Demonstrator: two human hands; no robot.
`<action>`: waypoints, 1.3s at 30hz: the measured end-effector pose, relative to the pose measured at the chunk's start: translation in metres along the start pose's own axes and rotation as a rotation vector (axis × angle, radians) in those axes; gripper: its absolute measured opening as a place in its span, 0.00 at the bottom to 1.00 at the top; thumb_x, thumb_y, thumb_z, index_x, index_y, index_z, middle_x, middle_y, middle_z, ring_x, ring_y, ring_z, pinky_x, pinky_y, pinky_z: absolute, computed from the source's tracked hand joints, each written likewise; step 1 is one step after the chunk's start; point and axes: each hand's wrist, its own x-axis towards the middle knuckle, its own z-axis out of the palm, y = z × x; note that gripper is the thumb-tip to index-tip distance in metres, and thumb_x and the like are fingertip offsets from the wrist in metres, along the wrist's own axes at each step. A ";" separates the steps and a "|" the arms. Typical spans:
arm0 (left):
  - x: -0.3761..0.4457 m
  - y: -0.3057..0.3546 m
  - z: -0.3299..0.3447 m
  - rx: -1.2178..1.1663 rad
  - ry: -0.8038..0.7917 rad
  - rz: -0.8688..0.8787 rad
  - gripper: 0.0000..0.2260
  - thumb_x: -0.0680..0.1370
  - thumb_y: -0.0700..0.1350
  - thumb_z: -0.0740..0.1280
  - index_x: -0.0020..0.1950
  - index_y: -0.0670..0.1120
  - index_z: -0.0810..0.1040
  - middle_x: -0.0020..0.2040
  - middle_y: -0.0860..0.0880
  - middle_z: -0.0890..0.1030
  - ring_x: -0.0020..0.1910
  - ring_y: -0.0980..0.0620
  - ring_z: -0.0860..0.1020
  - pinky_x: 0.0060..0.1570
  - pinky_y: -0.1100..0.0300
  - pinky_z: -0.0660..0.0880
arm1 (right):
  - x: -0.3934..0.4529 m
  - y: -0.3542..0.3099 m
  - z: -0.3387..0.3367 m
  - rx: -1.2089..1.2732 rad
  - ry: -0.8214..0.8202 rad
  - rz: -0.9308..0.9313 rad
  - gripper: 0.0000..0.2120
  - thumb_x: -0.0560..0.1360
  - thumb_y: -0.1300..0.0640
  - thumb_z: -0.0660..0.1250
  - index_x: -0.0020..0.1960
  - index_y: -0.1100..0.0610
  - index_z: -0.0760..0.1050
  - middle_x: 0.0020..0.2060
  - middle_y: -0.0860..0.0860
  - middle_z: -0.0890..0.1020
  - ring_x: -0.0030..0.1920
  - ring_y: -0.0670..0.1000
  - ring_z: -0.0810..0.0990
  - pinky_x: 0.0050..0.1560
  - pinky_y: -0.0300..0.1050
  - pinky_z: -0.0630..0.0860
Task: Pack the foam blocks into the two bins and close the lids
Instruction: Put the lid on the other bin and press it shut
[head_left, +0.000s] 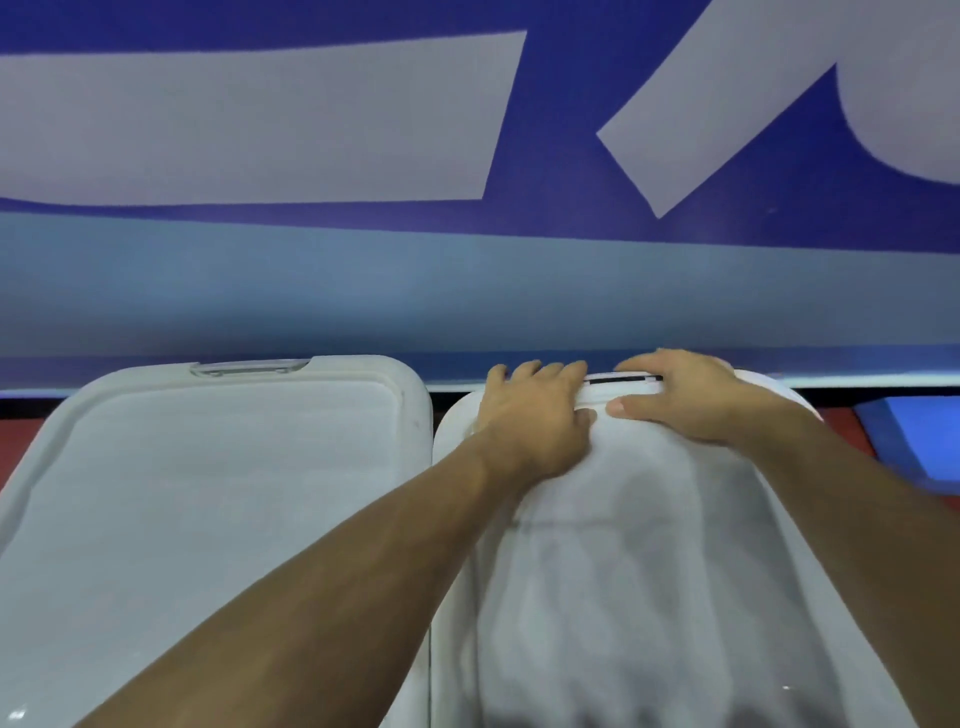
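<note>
Two white plastic bins stand side by side below me, both with lids on. The left bin's lid (218, 493) lies flat, with a clear latch (249, 367) at its far edge. My left hand (535, 415) and my right hand (696, 400) rest palm down on the far end of the right bin's lid (634, 571), fingers curled over its far edge next to a dark latch slot (623, 380). Neither hand holds anything loose. One blue foam block (914, 441) lies to the right of the right bin. The bins' contents are hidden.
A blue wall with large white shapes (260, 124) rises just behind the bins, with a pale blue band (467, 291) below it. Red floor (841, 421) shows between the right bin and the foam block.
</note>
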 end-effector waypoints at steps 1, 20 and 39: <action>-0.004 0.002 0.005 0.008 0.036 0.011 0.23 0.81 0.53 0.56 0.75 0.51 0.61 0.73 0.52 0.68 0.75 0.44 0.59 0.72 0.41 0.51 | -0.007 -0.001 0.008 -0.030 0.074 -0.034 0.29 0.70 0.32 0.64 0.67 0.43 0.71 0.65 0.44 0.75 0.71 0.52 0.64 0.70 0.53 0.57; -0.379 0.154 0.105 0.093 -0.102 0.128 0.30 0.77 0.60 0.57 0.75 0.45 0.66 0.77 0.39 0.61 0.76 0.35 0.55 0.68 0.32 0.53 | -0.406 0.013 0.141 -0.248 -0.037 -0.345 0.32 0.78 0.41 0.53 0.78 0.53 0.51 0.78 0.50 0.47 0.77 0.51 0.42 0.73 0.53 0.43; -0.401 0.178 0.150 0.245 0.076 0.084 0.21 0.82 0.50 0.57 0.72 0.43 0.71 0.71 0.37 0.71 0.70 0.32 0.67 0.59 0.31 0.70 | -0.455 0.052 0.199 -0.463 0.258 -0.308 0.31 0.72 0.47 0.59 0.74 0.56 0.61 0.74 0.58 0.63 0.72 0.61 0.63 0.63 0.67 0.62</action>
